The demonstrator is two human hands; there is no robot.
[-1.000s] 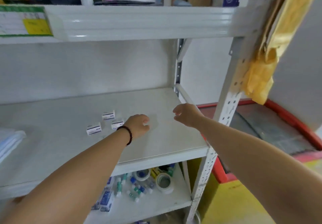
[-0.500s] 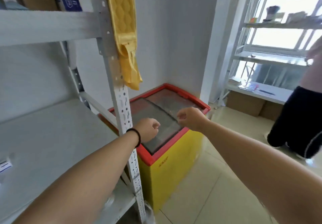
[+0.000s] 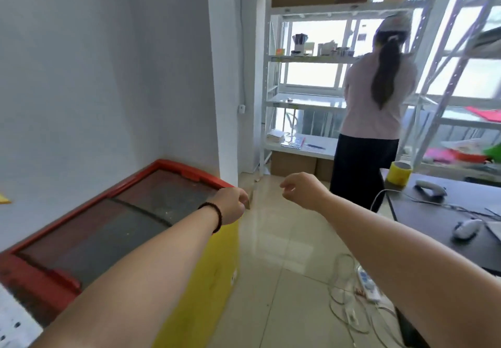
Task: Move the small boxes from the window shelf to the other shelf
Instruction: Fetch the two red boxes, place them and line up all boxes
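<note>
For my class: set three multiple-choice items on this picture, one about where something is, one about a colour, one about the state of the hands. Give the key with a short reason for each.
1. Where does the chest freezer stand?
A. against the wall, on the person's left
B. under the dark desk
C. on the window shelf

2. What colour is the roll of tape on the dark desk?
A. blue
B. yellow
C. white

3. How are the left hand and right hand?
A. each carrying a large carton
B. resting flat on the desk
C. raised in the air, loosely curled, no box visible in them

Key: A, the freezer sits by the grey wall at left; B, the roll is yellow; C, both hands hang over the floor, touching nothing.
</note>
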